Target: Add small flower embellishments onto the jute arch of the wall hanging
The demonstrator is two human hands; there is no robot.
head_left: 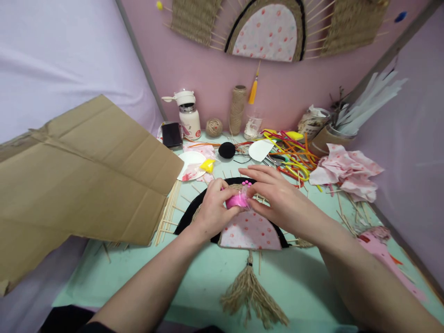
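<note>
My left hand (218,206) is closed round a small clear plastic packet of bright pink material (236,200), thumb below and fingers above. At the packet's right edge, the thumb and index finger of my right hand (268,187) pinch the clear plastic, while its other fingers stretch out. Several small pink dots (246,183) show just above the packet. Below both hands lies a half-round craft piece (189,217) with a black border, thin sticks round its edge and a spotted pink fabric centre (251,231). A twine tassel (251,293) hangs toward me.
Large cardboard (86,171) covers the left side. A yellow packet (207,165), black oval (226,150), colourful pipe cleaners (294,155) and white bottle (190,120) are behind. Crumpled fabric (347,171) and loose sticks lie right; a similar craft piece (267,32) hangs on the wall.
</note>
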